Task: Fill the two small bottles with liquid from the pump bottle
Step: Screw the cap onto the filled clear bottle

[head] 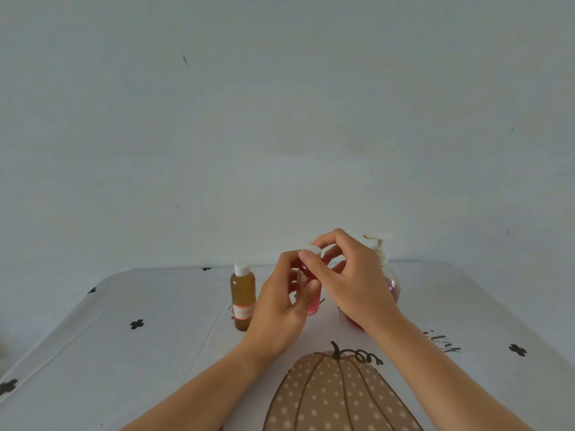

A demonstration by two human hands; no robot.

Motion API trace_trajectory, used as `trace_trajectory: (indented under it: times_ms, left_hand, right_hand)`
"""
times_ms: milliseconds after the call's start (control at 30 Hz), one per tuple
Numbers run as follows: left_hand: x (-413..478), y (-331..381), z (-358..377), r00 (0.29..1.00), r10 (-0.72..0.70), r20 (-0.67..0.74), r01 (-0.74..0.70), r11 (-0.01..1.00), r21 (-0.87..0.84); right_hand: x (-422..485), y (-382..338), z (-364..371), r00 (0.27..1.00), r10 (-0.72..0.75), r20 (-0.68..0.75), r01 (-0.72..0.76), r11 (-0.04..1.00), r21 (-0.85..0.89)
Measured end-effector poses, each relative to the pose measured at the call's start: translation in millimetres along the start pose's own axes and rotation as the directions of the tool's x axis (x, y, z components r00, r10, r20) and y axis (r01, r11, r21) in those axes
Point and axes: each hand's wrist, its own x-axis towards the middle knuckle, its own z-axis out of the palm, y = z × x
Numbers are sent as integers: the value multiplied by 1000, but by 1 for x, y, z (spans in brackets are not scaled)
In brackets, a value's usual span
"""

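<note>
My left hand [281, 306] grips a small clear bottle [312, 303] with pink liquid in its lower part, held upright just above the table. My right hand [348, 275] pinches the white cap [314, 251] at that bottle's top. A second small bottle [242, 295], amber with a white cap and a pale label, stands on the table to the left. The pump bottle [384, 269], clear with pink liquid and a white pump head, stands behind my right hand and is partly hidden by it.
A white tablecloth [140, 353] with small black clover marks and a brown dotted pumpkin print [336, 396] covers the table. A plain pale wall [280, 119] rises right behind the table's far edge.
</note>
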Motion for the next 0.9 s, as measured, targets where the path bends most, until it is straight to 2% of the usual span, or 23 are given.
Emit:
trace_trajectory:
  times_ms: [267, 367, 467, 600, 733, 900]
  left_hand:
    - [0, 3, -1, 1000, -9, -7, 9, 1000, -15]
    - [0, 3, 0, 1000, -13, -8, 13, 1000, -22]
    - [0, 4, 0, 1000, -12, -2, 12, 1000, -20]
    - [-1, 3, -1, 1000, -10, -12, 10, 1000, -27]
    - [-1, 3, -1, 1000, -9, -7, 9, 1000, -23]
    - [1, 3, -1, 999, -51, -8, 51, 999, -15]
  right_hand:
    - [-1, 0, 0, 999, -13, 29, 13, 1000, 2]
    - [-1, 0, 1, 999, -48, 20, 48, 998, -46]
    - [-1, 0, 1, 1000, -19, 9, 19, 1000, -19]
    - [-1, 1, 1, 998, -63, 25, 65, 997, -53]
    - [1, 2, 2, 1000, -27, 8, 28, 997, -73]
    - [2, 0, 1, 995, 5, 103, -2, 1000, -25]
